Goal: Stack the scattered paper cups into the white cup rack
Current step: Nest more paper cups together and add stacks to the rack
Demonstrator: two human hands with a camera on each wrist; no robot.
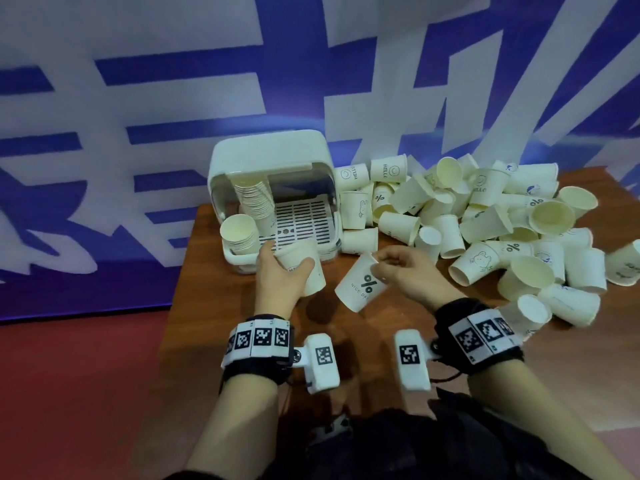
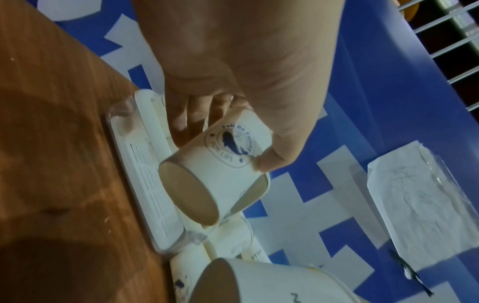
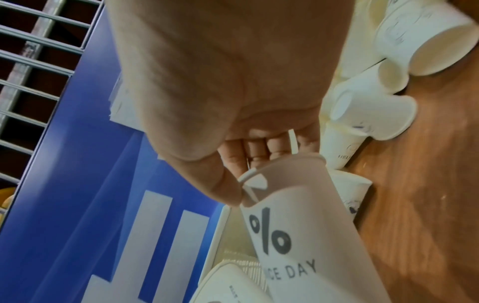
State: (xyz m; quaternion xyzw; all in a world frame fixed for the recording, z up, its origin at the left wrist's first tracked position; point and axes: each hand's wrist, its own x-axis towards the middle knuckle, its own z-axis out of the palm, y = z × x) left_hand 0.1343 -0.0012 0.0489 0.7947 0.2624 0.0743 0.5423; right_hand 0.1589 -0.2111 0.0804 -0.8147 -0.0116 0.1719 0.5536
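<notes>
The white cup rack [image 1: 270, 150] stands open at the table's back left, with a long stack of nested cups [image 1: 254, 199] leaning inside and a shorter stack [image 1: 239, 233] at its front left corner. My left hand [image 1: 277, 271] grips a paper cup with a blue round logo [image 2: 220, 164] just in front of the rack's front edge. My right hand [image 1: 401, 268] pinches the rim of a paper cup printed with a percent sign [image 1: 362, 285], [image 3: 298, 235], which hangs tilted above the table. A big heap of loose paper cups [image 1: 502, 220] covers the right of the table.
The wooden table [image 1: 214, 306] has its left edge close to the rack. A blue and white banner [image 1: 138, 98] rises behind. Red floor [image 1: 69, 393] lies to the left. Bare wood shows between my wrists near the front.
</notes>
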